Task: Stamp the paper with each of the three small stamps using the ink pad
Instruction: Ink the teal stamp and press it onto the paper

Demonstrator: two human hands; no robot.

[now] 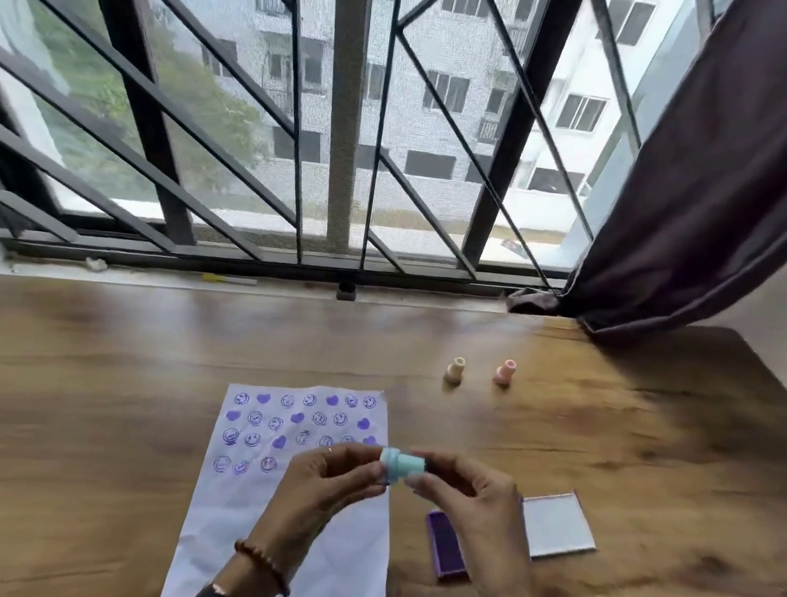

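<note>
A small light-blue stamp (399,466) is held on its side above the paper, between both hands. My left hand (330,483) pinches its left end and my right hand (463,492) grips its right end. The white paper (288,541) lies on the wooden table, its upper part covered with several purple smiley and heart prints. The open purple ink pad (446,549) rests to the right of the paper, partly behind my right hand. A cream stamp (455,370) and a pink stamp (504,372) stand upright farther back.
The ink pad's silvery lid (556,526) lies right of the pad. The wooden table (81,376) runs up to a barred window with a sill (228,280). A dark curtain (740,174) hangs at the right, touching the table's far corner.
</note>
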